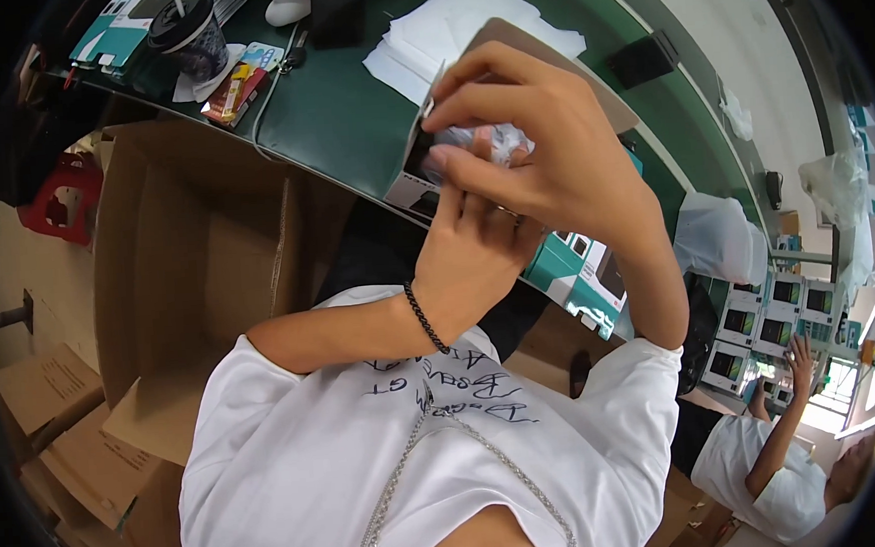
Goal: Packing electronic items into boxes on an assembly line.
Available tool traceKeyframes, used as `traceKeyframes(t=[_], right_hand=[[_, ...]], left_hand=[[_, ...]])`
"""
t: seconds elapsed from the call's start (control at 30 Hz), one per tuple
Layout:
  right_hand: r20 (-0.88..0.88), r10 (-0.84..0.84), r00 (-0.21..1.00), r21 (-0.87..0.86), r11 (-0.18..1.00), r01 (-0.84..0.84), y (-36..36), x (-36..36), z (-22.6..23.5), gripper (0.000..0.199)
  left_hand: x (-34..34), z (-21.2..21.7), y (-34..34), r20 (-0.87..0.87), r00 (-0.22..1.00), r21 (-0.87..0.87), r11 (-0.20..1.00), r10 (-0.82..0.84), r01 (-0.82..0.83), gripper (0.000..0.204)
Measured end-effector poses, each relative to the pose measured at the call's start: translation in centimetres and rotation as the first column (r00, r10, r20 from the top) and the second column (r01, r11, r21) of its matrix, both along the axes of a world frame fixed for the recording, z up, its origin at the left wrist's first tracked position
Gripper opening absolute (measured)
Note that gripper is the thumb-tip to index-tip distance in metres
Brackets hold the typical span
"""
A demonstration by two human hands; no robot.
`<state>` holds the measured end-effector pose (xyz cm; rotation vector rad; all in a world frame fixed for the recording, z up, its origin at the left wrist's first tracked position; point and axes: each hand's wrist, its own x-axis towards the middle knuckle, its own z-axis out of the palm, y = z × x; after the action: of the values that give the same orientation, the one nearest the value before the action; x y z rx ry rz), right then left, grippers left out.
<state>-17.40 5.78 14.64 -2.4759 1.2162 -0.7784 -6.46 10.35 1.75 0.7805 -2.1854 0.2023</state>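
Hands [554, 131] at open cardboard box [413, 191], crinkled translucent plastic [517, 141] inside

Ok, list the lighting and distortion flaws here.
Head view: corners fall to black; the green table's far edge bows with the fisheye; the bright window at far right is blown out; the open box's inside looks dark near the right hand's fingertips.
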Motion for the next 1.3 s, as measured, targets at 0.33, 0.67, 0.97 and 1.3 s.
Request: traceKeyframes(t=[0.33, 0.67, 0.97, 1.3], right_hand=[[-0.498, -0.131, 0.857, -0.168, 0.984, 0.053, -0.7, 0.5, -3.1, 0.01], [0.046, -0.182, 0.982, 0.048, 0.983, 0.179, 2.6, -2.8, 1.5, 0.033], [0.571, -0.536, 0.622, -0.039, 0.739, 0.673, 10.6, -3.8, -9.1, 0.041], [0.882, -0.376, 0.285, 0.251, 0.885, 0.391, 9.6, -4.2, -12.3, 0.041]], left_hand=[[0.4, 0.6, 0.0, 0.032, 0.999, 0.076, 0.996, -0.043, 0.04, 0.033], [5.6, 4.8, -5.6, -0.042, 0.933, 0.273, 0.895, -0.357, 0.354, 0.025], [4.9, 5.6, -6.8, 0.161, 0.918, 0.216, 0.921, -0.362, 0.325, 0.023], [5.6, 8.9, -8.9, 0.218, 0.74, 0.423, 0.745, -0.637, 0.517, 0.014]])
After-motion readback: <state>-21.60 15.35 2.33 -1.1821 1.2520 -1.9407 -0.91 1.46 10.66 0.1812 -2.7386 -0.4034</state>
